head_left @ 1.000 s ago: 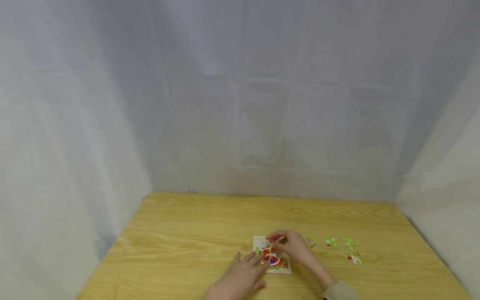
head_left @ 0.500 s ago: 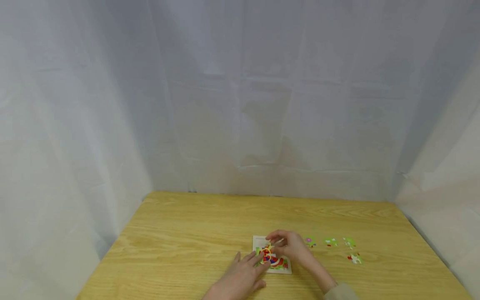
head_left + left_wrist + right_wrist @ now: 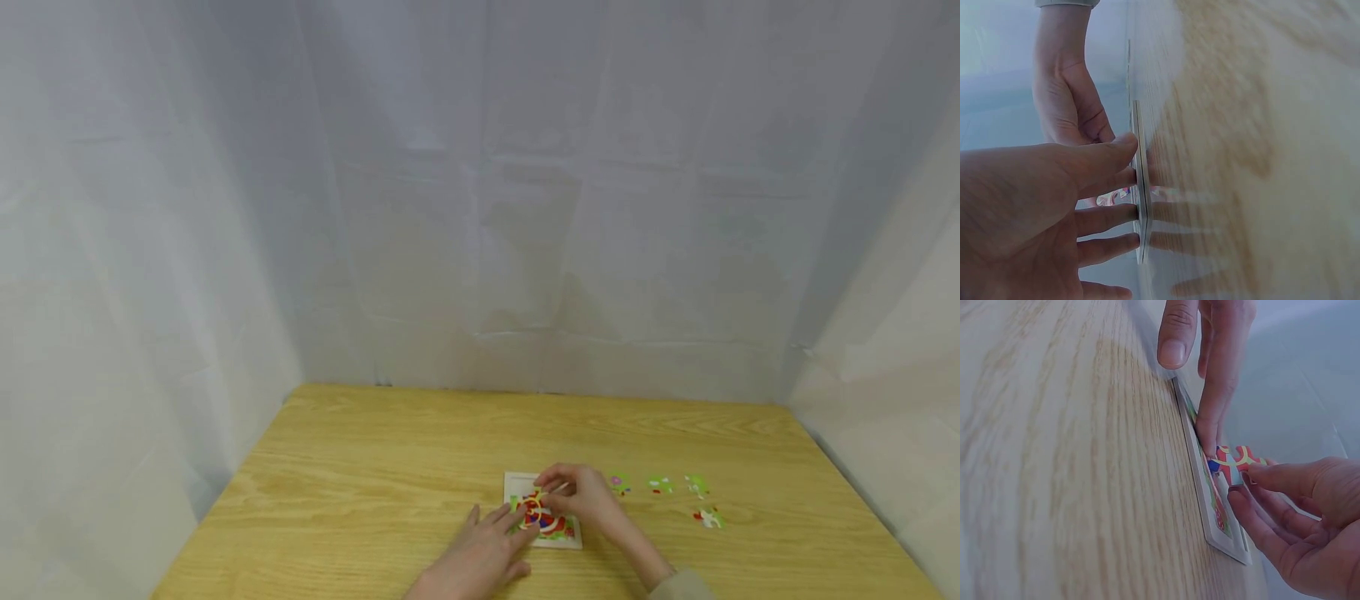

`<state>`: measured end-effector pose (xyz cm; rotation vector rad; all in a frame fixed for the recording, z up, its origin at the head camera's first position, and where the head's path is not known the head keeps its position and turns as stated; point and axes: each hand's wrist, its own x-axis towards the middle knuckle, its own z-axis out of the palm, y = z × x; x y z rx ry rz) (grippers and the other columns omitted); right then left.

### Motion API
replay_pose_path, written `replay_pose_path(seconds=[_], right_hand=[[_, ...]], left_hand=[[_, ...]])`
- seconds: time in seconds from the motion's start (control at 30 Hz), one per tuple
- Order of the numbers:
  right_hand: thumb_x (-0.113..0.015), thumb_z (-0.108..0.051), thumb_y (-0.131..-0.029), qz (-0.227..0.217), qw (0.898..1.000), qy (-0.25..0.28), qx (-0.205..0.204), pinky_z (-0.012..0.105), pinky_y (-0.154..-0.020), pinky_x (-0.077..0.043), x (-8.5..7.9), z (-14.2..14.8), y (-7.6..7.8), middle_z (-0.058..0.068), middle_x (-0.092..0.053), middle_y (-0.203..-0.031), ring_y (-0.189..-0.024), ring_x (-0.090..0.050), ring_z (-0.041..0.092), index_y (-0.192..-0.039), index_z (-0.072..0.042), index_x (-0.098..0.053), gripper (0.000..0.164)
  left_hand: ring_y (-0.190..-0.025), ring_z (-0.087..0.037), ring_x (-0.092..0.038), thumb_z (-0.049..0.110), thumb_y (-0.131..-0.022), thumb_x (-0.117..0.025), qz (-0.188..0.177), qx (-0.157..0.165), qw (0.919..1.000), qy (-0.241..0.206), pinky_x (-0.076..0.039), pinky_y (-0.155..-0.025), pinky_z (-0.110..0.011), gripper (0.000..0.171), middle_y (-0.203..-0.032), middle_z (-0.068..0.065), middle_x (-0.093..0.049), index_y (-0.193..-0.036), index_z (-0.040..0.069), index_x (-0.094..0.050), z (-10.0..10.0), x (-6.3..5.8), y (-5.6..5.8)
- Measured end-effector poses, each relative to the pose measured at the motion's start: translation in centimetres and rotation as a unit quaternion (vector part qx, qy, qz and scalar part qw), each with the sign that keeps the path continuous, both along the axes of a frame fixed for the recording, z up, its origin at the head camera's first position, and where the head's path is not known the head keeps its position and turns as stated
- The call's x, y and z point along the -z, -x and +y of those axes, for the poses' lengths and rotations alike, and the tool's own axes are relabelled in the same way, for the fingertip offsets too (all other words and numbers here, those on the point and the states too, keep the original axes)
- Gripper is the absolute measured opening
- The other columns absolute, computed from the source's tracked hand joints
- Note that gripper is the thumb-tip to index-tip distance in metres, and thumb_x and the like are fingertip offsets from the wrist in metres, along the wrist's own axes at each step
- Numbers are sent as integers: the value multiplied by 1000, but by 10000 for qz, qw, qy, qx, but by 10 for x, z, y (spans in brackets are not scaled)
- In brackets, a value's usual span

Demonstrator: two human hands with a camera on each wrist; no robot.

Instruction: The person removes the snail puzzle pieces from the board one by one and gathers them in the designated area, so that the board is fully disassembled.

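A shallow white-framed jigsaw board [image 3: 573, 537] lies on the wooden table, partly filled with red, blue, green and yellow picture pieces. My left hand [image 3: 480, 554] rests on its left side, fingers spread and fairly straight, fingertips on the pieces; the left wrist view shows the thumb [image 3: 1124, 145] by the board's edge. Over the board's right side, my right hand [image 3: 588, 498] pinches a red jigsaw piece [image 3: 1233, 464] with yellow bands. That piece stands tilted above the frame in the right wrist view, close to a left fingertip. Both hands hide part of the board.
Loose green-toned jigsaw pieces lie right of the board: one with a pink spot [image 3: 618, 483], one in the middle [image 3: 662, 484], one farther right [image 3: 697, 486]. A white and red piece [image 3: 708, 517] sits nearer. A pale sheet [image 3: 480, 208] hangs behind the table.
My right hand has dipped very slightly over the board, its fingers shifting a little around the piece. The left hand and loose pieces stay nearly in place.
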<state>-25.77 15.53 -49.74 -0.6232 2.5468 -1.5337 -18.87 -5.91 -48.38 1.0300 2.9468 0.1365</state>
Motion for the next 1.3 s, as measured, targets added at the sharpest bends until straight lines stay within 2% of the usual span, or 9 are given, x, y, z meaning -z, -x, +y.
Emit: replay_pose_path(seconds=[0.2,0.47,0.77,0.97,1.17,1.3], right_hand=[[-73,3,-87,-79,9999,69,11,26,-65,-61,2,0,0,12,-71,-94,-78,-71,25,-104,0,-71,18],[-72,5,-86,-61,9997,218,106,27,-64,-61,2,2,-1,13,-71,-93,-76,-70,22,-105,3,-70,19],[-72,3,-87,-69,9989,274,387,29,-62,-61,-2,10,-1,13,-71,-94,-75,-70,21,-106,2,-71,19],[-72,5,-86,-76,9977,495,446,31,-64,-62,-3,18,-4,18,-71,-95,-76,-70,25,-107,7,-70,20],[-72,2,-89,-37,9975,280,649,29,-65,-62,-3,27,-3,15,-71,-94,-76,-70,22,-107,5,-70,19],[-71,2,-89,35,9975,326,621,30,-65,-62,-3,35,-3,16,-71,-94,-76,-70,21,-108,7,-69,20]], left_hand=[[-138,-27,-50,47,-95,-63,0,30,10000,3,-43,-107,-63,54,-154,-1,-48,-145,29,-57,-1,3,3],[-138,-28,-49,47,-95,-63,-119,7,9999,0,-43,-107,-62,54,-155,-1,-47,-146,29,-56,0,3,3],[-138,-28,-49,48,-95,-63,-109,-9,9999,48,-43,-107,-61,55,-155,0,-48,-146,29,-55,1,1,3],[-139,-27,-49,47,-95,-63,-177,-28,9998,32,-43,-108,-60,54,-155,1,-47,-146,29,-55,1,2,3],[-139,-27,-48,47,-96,-62,-171,-42,9998,1,-42,-109,-60,54,-155,1,-47,-146,29,-55,1,1,2],[-139,-27,-49,48,-96,-62,-73,2,10000,21,-43,-109,-60,55,-155,0,-48,-146,28,-55,0,1,2]])
